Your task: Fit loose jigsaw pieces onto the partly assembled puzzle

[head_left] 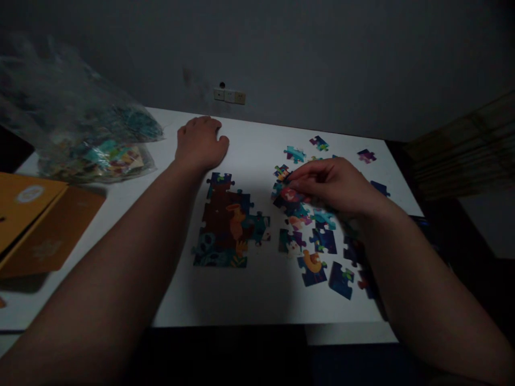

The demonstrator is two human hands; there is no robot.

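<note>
A partly joined block of jigsaw pieces lies in the middle of the white table. My left hand rests flat on the table just beyond that block, holding nothing. My right hand hovers over a scatter of loose pieces to the right, its fingertips pinched on a dark piece with a red patch. More loose pieces lie farther back, toward the wall.
A clear plastic bag of puzzle pieces sits at the table's far left. An orange cardboard box lies at the left edge. A wall with sockets stands behind the table. The room is dim.
</note>
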